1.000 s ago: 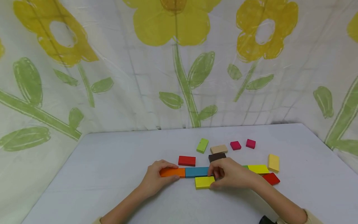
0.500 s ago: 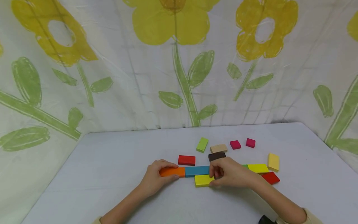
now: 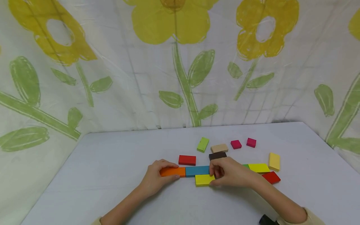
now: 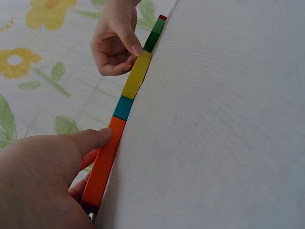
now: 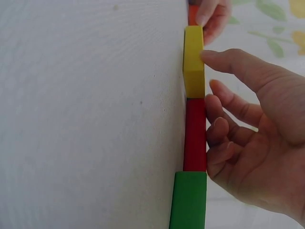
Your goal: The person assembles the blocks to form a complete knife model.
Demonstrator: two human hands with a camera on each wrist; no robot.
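My left hand grips the orange block, thumb on its near side and fingers at the far side. Against the orange block's right end lies a blue block. A yellow block lies flush along the blue block's near side, its right end pinched by my right hand. In the right wrist view the thumb presses the yellow block, while the other fingers curl beside a red block. A green block follows it. My right hand hides part of the row in the head view.
A second yellow block ends the row, with a red block before it. Behind lie a red block, a dark brown block, a tan block, a lime block, two pink blocks and a pale yellow block.
My right hand has slid the near yellow block away from me, closing the narrow gap to the blue block. My left hand stays on the orange block.
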